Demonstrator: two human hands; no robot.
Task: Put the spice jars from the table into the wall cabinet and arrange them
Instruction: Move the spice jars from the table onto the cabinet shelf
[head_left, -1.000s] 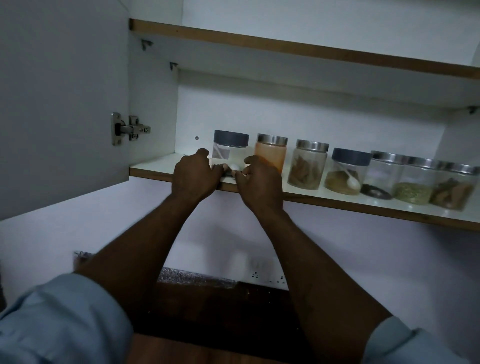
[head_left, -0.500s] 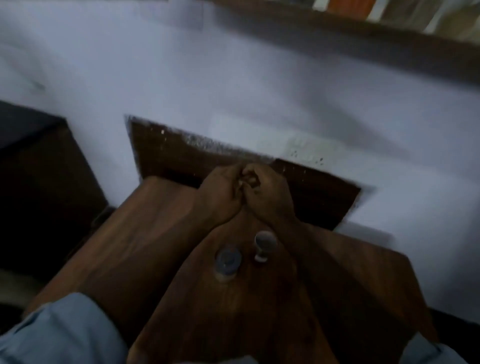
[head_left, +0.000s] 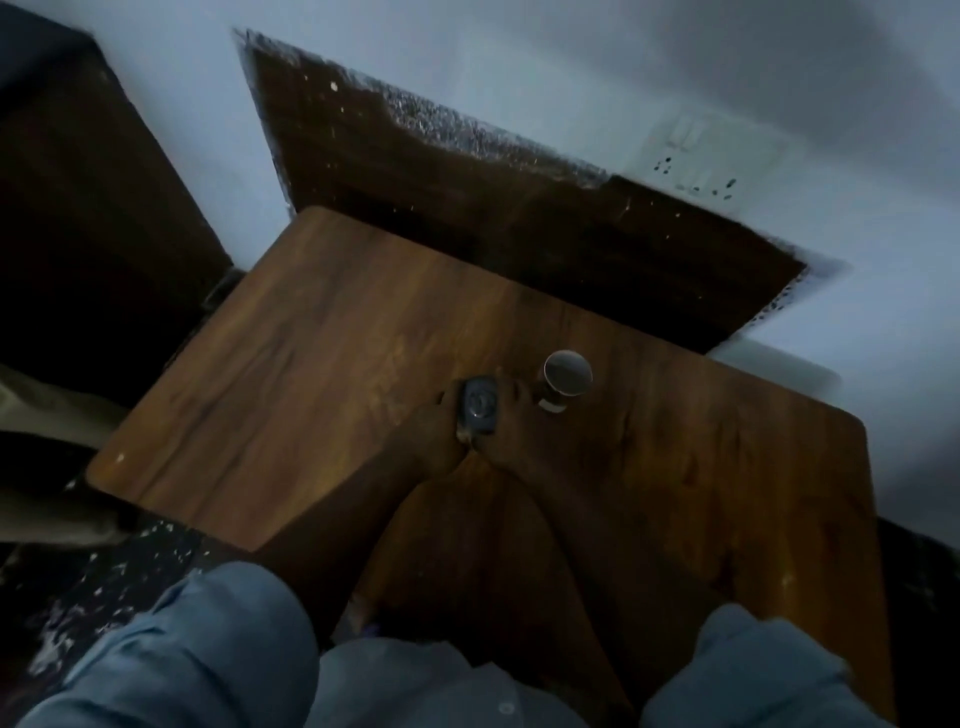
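Clamped between left hand (head_left: 434, 435) and right hand (head_left: 513, 422), both curled round its sides: grey-lidded jar (head_left: 479, 408), small, round, matte top, standing mid-bench (head_left: 311, 364) on smooth brown wood grain. Just beside, metal-lidded jar (head_left: 566, 378), shiny disc, clear body.

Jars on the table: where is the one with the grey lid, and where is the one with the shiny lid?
grey-lidded jar (head_left: 480, 406), head view, middle of its lid.
shiny-lidded jar (head_left: 568, 372), head view, middle of its lid.

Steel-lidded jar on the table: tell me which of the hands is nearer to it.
Right. The right hand sits just left of the steel-lidded jar, gripping the grey-lidded jar; the left hand grips that jar's far side.
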